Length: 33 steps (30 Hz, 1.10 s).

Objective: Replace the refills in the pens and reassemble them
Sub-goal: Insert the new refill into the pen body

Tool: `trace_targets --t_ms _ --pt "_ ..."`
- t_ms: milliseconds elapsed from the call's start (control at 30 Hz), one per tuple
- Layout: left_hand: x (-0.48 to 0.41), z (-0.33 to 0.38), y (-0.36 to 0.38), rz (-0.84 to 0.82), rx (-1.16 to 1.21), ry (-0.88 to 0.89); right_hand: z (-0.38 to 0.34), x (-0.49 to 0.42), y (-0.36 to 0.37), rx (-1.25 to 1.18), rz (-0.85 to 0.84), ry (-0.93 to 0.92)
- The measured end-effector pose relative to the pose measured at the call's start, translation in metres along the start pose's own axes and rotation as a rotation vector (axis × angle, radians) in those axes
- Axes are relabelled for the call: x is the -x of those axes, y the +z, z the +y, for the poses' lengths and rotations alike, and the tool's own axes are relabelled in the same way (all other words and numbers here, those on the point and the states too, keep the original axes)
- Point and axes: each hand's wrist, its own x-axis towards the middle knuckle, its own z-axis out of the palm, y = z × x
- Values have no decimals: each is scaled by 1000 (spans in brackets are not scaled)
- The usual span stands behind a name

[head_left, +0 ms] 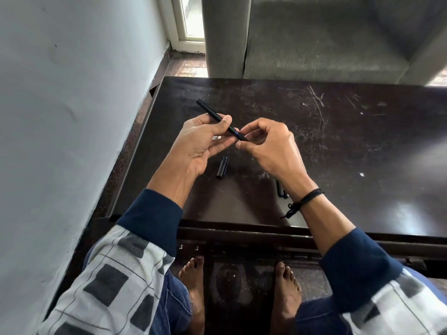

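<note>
Black pen barrel (212,116) held above the dark wooden table (338,146), angled from upper left down toward the middle. Left hand (200,141) grips it mid-length, thumb on top, fingers curled beneath. Small pale glint between the left fingers under the barrel, too small to identify. Right hand (268,146) pinches the barrel's lower end, thumb and forefinger closed around the tip; a bit of blue shows there. The tip itself is mostly covered by the fingers, so whether it is a nib, a refill end or a screw section cannot be told.

Black pen cap (222,167) lies on the table just below the hands, clip side up, apart from both hands. Another dark pen piece (280,189) lies nearer the table's front edge, partly hidden behind the right wrist; only a short black stretch with a blue hint shows, whole shape unclear.

Black cord bracelet (305,199) on the right wrist. Navy cuffs and checked white-grey sleeves (116,281), cut off at the frame bottom. Bare feet (193,276) on the floor under the table, partly hidden by its edge. Table top scratched, glare on the right. Grey sofa (326,37) behind it, cropped at the top. White wall (72,93) at left.
</note>
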Motion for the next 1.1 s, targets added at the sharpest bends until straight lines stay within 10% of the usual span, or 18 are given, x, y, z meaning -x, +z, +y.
trace_targets --t_ms 1100 --pt "1 -1 3 -6 -59 79 -2 0 1 64 26 44"
